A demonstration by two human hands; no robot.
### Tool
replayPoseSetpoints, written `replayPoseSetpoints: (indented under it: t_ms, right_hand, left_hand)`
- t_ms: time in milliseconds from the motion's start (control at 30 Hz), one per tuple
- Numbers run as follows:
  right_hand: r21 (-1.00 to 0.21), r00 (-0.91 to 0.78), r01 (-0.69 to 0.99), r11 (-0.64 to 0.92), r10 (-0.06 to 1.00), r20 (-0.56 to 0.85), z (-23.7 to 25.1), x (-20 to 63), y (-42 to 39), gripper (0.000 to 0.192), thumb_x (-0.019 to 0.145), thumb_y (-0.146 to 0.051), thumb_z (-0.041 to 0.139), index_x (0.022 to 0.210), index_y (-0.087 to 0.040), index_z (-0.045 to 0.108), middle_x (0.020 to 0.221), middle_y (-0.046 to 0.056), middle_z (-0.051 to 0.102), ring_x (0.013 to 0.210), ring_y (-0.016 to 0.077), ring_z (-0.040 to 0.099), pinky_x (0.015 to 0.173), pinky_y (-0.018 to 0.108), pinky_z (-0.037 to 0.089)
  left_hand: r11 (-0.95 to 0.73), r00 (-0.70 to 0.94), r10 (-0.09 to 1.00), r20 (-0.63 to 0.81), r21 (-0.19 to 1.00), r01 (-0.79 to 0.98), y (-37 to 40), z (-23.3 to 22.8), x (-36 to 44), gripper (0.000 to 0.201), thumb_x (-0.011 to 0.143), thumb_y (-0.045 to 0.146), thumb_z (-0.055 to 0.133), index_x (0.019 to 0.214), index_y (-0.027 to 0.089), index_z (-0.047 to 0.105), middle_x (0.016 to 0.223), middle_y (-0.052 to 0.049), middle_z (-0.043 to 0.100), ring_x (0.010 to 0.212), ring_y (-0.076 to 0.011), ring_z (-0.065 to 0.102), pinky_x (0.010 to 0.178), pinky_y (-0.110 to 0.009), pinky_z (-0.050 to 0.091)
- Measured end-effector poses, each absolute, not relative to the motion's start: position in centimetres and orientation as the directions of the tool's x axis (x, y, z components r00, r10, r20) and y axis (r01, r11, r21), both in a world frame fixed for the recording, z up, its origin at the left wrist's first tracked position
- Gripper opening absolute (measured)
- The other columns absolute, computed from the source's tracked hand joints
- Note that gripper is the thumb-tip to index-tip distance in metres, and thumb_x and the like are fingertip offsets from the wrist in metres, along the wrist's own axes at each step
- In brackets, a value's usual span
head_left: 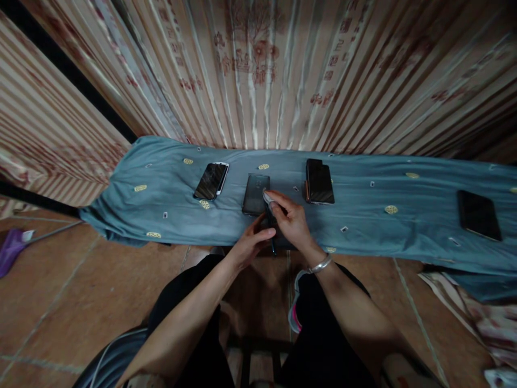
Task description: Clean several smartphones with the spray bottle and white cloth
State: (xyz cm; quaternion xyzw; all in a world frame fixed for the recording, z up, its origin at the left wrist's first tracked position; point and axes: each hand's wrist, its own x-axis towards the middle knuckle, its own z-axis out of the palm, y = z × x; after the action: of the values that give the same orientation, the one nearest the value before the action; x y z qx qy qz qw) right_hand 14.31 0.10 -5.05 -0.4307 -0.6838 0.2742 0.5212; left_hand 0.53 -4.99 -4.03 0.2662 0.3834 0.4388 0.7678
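Right hand (293,218) pinches a small pale cloth (267,198) on the middle phone (256,194) near the tabletop's (161,199) front edge; left hand (251,243) grips a dark tool (271,234): wiping probably wants light, even strokes

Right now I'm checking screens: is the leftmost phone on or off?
Off, it appears: the leftmost phone lies face up on the blue cloth, its screen dark with only reflected glare.

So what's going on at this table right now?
A seated person is working on phones laid out on a teal cloth. The right hand presses a small pale wipe onto the middle phone, while the left hand holds a thin dark tool at its near end. Three other phones lie untouched along the cloth.
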Motion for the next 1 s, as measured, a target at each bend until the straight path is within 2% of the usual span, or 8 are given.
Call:
replayPoseSetpoints:
  t_ms: [267, 467, 600, 767, 833, 1000]
  right_hand:
    - [-0.697, -0.218, 0.442, 0.564, 0.822, 0.526, -4.6, 15.3, 0.0, 0.041, 0.093, -0.013, 0.047, 0.125, -0.028, 0.069, 0.131, 0.005, 0.069, 0.122, 0.0208, 0.064, 0.108, 0.041, 0.049]
    - [-0.713, -0.323, 0.367, 0.598, 0.8, 0.505, -4.4, 14.9, -1.1, 0.044, 0.091, -0.01, 0.045, 0.122, -0.028, 0.07, 0.13, 0.004, 0.069, 0.12, 0.0192, 0.065, 0.105, 0.039, 0.052]
    - [-0.742, -0.379, 0.32, 0.589, 0.797, 0.469, -4.1, 15.4, -1.2, 0.042, 0.091, -0.009, 0.046, 0.118, -0.028, 0.073, 0.128, 0.004, 0.07, 0.115, 0.0171, 0.068, 0.1, 0.034, 0.055]
    - [-0.739, -0.423, 0.336, 0.584, 0.795, 0.436, -3.7, 16.2, -1.1, 0.042, 0.09, -0.009, 0.046, 0.116, -0.026, 0.074, 0.128, 0.006, 0.07, 0.117, 0.0185, 0.068, 0.101, 0.035, 0.055]
    - [-0.74, -0.411, 0.354, 0.572, 0.806, 0.427, -3.5, 16.5, -1.2, 0.041, 0.091, -0.01, 0.047, 0.116, -0.026, 0.074, 0.128, 0.007, 0.07, 0.117, 0.0191, 0.068, 0.102, 0.036, 0.054]
    - [-0.706, -0.398, 0.411, 0.576, 0.811, 0.429, -3.3, 16.9, -1.4, 0.041, 0.092, -0.01, 0.046, 0.118, -0.025, 0.073, 0.128, 0.008, 0.07, 0.117, 0.0207, 0.067, 0.102, 0.038, 0.054]
  left_hand:
    - [0.468, 0.298, 0.881, -0.368, 0.768, -0.436, -5.0, -4.5, 0.6, 0.076, 0.058, 0.027, 0.09, 0.128, 0.017, 0.064, 0.111, -0.009, 0.072, 0.105, -0.0262, 0.066, 0.1, -0.041, 0.045]
    - [0.385, 0.183, 0.923, -0.339, 0.812, -0.439, -4.0, -4.3, 0.2, 0.073, 0.057, 0.032, 0.09, 0.124, 0.018, 0.062, 0.098, -0.006, 0.072, 0.094, -0.0219, 0.067, 0.088, -0.034, 0.05]
    - [0.283, 0.101, 0.959, -0.265, 0.863, -0.417, -3.4, -5.0, 0.2, 0.071, 0.051, 0.025, 0.093, 0.114, 0.018, 0.062, 0.104, -0.006, 0.071, 0.101, -0.0222, 0.066, 0.094, -0.035, 0.048]
    - [0.28, 0.05, 0.957, -0.284, 0.873, -0.4, -3.2, -5.4, 0.1, 0.086, 0.044, 0.019, 0.095, 0.121, 0.02, 0.057, 0.101, -0.004, 0.07, 0.099, -0.0232, 0.066, 0.096, -0.039, 0.049]
    - [0.297, 0.086, 0.954, -0.289, 0.854, -0.427, -3.3, -5.1, 0.1, 0.083, 0.047, 0.025, 0.094, 0.121, 0.02, 0.058, 0.101, -0.005, 0.071, 0.102, -0.0242, 0.065, 0.097, -0.039, 0.048]
    - [0.328, 0.126, 0.942, -0.311, 0.78, -0.533, -3.4, -3.8, 0.2, 0.062, 0.065, 0.045, 0.085, 0.118, 0.022, 0.064, 0.111, -0.006, 0.071, 0.116, -0.0253, 0.061, 0.098, -0.035, 0.047]
